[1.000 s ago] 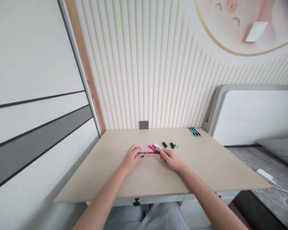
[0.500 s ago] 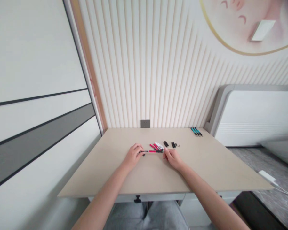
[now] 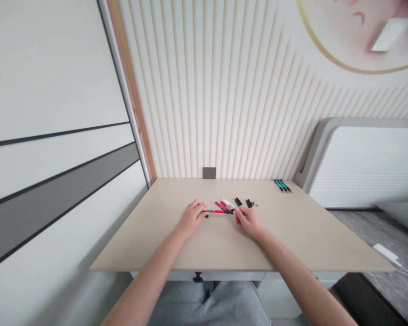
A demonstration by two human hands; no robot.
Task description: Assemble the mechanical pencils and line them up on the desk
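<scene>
A pink and black pen (image 3: 219,211) lies level between my two hands, just above the desk. My left hand (image 3: 193,215) is closed on its left end, and my right hand (image 3: 247,220) pinches the dark right end; the fingertips partly hide both ends. Right behind the pen are pink pen barrels (image 3: 221,205) and white refills (image 3: 228,204). A small black piece (image 3: 206,216) rests by my left fingers. Beyond my right hand lie black grips or caps (image 3: 238,201), more black pieces (image 3: 249,203) and tiny metallic tips (image 3: 255,204).
Several blue and black pens (image 3: 283,186) lie side by side at the desk's back right corner. The beige desk (image 3: 139,235) meets a ribbed wall with a dark socket (image 3: 209,173). A white cabinet (image 3: 54,194) stands at left, a bed headboard (image 3: 363,167) at right.
The camera view has shifted slightly, so everything appears a little further right and higher. Both hands keep their hold on the pen, with hardly any movement.
</scene>
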